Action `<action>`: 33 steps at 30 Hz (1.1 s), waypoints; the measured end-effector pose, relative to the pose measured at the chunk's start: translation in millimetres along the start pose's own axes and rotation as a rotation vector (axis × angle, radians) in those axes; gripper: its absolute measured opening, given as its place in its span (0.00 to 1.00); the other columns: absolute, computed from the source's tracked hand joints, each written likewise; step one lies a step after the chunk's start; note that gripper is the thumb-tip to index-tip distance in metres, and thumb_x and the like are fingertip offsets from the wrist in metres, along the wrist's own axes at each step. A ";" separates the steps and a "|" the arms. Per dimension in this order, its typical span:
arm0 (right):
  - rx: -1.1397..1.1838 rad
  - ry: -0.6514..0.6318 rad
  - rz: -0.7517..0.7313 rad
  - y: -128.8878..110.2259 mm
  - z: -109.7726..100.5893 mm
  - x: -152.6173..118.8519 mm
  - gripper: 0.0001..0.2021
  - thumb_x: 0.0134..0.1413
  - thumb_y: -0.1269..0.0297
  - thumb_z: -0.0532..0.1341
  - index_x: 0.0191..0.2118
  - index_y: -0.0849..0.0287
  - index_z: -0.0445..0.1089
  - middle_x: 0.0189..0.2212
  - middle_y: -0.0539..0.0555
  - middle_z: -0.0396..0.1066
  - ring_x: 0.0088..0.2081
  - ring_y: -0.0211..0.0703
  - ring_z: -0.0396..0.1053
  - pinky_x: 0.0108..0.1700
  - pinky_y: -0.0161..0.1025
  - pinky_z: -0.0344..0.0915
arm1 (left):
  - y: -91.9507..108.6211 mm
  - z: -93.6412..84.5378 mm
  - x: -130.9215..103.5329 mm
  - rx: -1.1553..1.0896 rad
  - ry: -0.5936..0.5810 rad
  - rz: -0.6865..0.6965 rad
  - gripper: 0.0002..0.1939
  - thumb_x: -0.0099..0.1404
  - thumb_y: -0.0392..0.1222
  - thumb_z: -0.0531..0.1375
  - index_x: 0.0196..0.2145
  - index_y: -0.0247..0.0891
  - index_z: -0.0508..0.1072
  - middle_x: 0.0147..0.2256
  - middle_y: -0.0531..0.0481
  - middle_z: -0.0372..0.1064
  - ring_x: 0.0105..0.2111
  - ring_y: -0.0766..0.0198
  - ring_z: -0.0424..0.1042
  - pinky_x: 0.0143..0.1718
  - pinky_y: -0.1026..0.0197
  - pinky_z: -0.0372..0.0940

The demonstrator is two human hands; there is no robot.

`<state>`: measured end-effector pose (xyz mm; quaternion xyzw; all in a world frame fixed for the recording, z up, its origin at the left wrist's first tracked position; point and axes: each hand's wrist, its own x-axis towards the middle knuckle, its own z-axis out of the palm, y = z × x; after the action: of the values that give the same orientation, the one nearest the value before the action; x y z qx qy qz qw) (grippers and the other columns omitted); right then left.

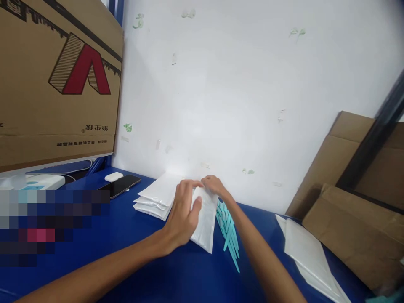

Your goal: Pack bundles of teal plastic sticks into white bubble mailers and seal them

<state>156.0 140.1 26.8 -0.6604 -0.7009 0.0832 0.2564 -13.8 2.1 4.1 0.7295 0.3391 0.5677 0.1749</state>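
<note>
A flat white plastic packet (205, 225) lies on the blue table in front of me. My left hand (183, 214) grips its left side, with the thumb on its face and the fingers bent toward its top end. At that top end my right hand (214, 185) is closed on the packet's edge, its fingertips partly hidden. Just left of my left hand is a stack of white packets (154, 195). Slim turquoise plastic sticks (227, 229) lie in a bunch beside the packet, near my right forearm.
A black phone (125, 186) and a white earbud case (113, 176) lie at the back left, below a large printed cardboard box (59, 113). More white packets (306, 248) are at the right, next to brown cardboard (356, 235). A white wall (221, 105) stands behind the table.
</note>
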 end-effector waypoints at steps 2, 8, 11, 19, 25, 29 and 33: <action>-0.086 -0.073 -0.002 -2.7 24.2 6.6 0.11 0.52 0.62 0.56 0.26 0.60 0.71 0.27 0.54 0.73 0.31 0.42 0.68 0.31 0.34 0.56 | 1.4 0.3 -3.6 0.205 -0.167 0.122 0.09 0.67 0.36 0.49 0.42 0.41 0.66 0.46 0.46 0.61 0.50 0.54 0.60 0.53 0.49 0.57; -0.286 -0.133 -0.069 -11.8 52.1 4.3 0.15 0.50 0.63 0.60 0.46 0.51 0.73 0.45 0.53 0.74 0.46 0.46 0.69 0.42 0.36 0.60 | -12.3 12.9 -31.1 0.572 -0.551 0.203 0.17 0.64 0.47 0.55 0.48 0.39 0.66 0.49 0.37 0.61 0.51 0.43 0.61 0.53 0.39 0.57; -0.385 -0.061 -0.067 -11.1 41.7 -4.0 0.19 0.55 0.62 0.58 0.53 0.52 0.68 0.52 0.59 0.69 0.53 0.52 0.65 0.48 0.43 0.58 | -19.2 16.4 -37.8 0.612 -0.590 0.218 0.25 0.64 0.52 0.56 0.56 0.41 0.61 0.56 0.35 0.56 0.57 0.39 0.56 0.56 0.36 0.53; -0.512 0.013 -0.055 -1.5 0.1 -49.3 0.14 0.60 0.61 0.52 0.42 0.57 0.73 0.40 0.59 0.76 0.44 0.50 0.72 0.44 0.42 0.59 | -21.1 17.5 -28.5 0.701 -0.642 0.308 0.16 0.67 0.40 0.53 0.53 0.43 0.65 0.53 0.37 0.61 0.54 0.42 0.61 0.53 0.38 0.58; -0.550 0.060 0.065 55.6 -67.7 -86.0 0.16 0.61 0.58 0.50 0.44 0.56 0.73 0.37 0.59 0.77 0.40 0.52 0.73 0.39 0.41 0.61 | -26.1 16.5 -25.1 0.717 -0.692 0.257 0.19 0.66 0.36 0.52 0.55 0.43 0.64 0.59 0.37 0.57 0.60 0.38 0.55 0.57 0.36 0.53; -0.596 0.091 0.472 122.4 -112.8 -117.9 0.20 0.60 0.55 0.52 0.49 0.58 0.73 0.42 0.66 0.76 0.45 0.58 0.73 0.40 0.44 0.63 | -29.0 19.1 -29.1 0.681 -0.668 0.237 0.21 0.66 0.36 0.52 0.57 0.42 0.63 0.60 0.35 0.56 0.61 0.37 0.53 0.58 0.35 0.51; -0.593 0.044 0.583 159.0 -123.6 -141.2 0.21 0.60 0.55 0.52 0.46 0.66 0.75 0.41 0.73 0.74 0.43 0.61 0.74 0.42 0.48 0.64 | -34.4 23.7 -33.2 0.643 -0.601 0.250 0.21 0.68 0.40 0.51 0.59 0.43 0.60 0.60 0.36 0.56 0.61 0.39 0.54 0.58 0.36 0.50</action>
<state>353.9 -6.0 24.9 -0.8781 -0.4724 -0.0672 0.0356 -5.7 6.6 -48.4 0.9144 0.3416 0.2134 -0.0398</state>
